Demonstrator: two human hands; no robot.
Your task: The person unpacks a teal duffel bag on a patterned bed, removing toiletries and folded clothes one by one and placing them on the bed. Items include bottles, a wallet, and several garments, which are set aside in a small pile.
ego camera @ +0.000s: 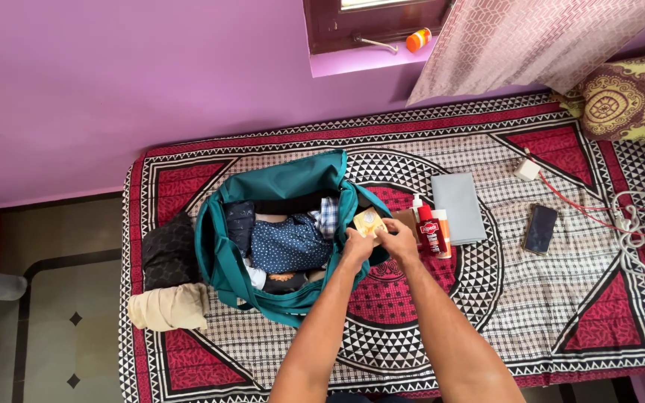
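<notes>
Over the right rim of the open teal duffel bag [222, 257] on the patterned bed [531, 313], a small yellow packet [368, 222] is clamped between the left hand [357, 242] and right hand [399, 236], with folded clothes [290, 240] seen inside and bottles [433, 231] just beside.

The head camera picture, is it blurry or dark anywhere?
Head view: daylight is soft and even, with no glare; the teal duffel bag, both hands on the small yellow packet and the patterned bedsheet look sharp; the edges bow a little.
</notes>
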